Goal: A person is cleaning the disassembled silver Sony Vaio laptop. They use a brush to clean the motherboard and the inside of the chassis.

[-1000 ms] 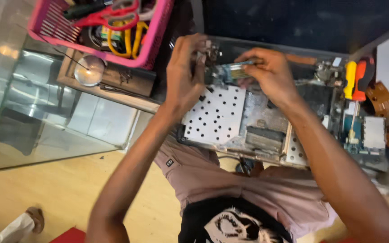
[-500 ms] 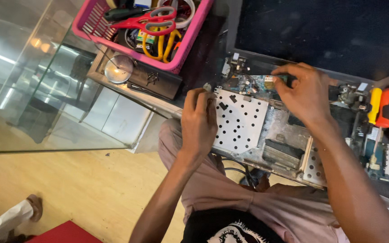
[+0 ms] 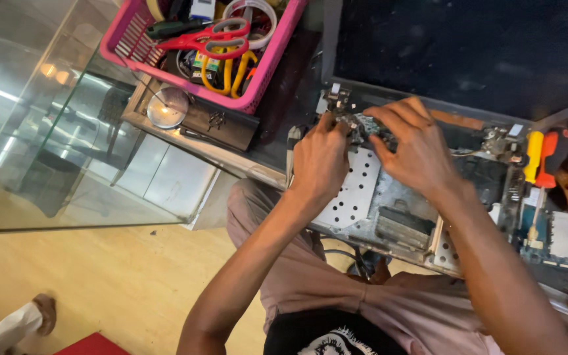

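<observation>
1. The opened grey laptop chassis with its perforated metal plate (image 3: 356, 190) lies on the glass table, its long axis running from left to right and sloping slightly nearer toward the right; its dark lid panel (image 3: 468, 52) stands beyond the far edge.
2. The left hand (image 3: 320, 164) curls over the chassis's far left corner, fingers bent and pinched on a small metal hinge part (image 3: 340, 108) — how firmly it grips cannot be told.
3. The right hand (image 3: 415, 148) is just beside it, fingers half closed and pressing down on a small greenish component (image 3: 366, 126) at the far edge; whether it actually holds the part is hidden.
4. The chassis's near edge overhangs the person's lap, and its left edge sits close to the table's corner.
5. To the far left, a pink plastic basket (image 3: 277, 49) of red-handled scissors (image 3: 212, 36) and yellow-handled tools crowds that side; a round magnifying lens (image 3: 165, 107) lies near it.
6. On the right, a yellow and orange screwdriver (image 3: 540, 158) rests on the chassis — little free room there.
</observation>
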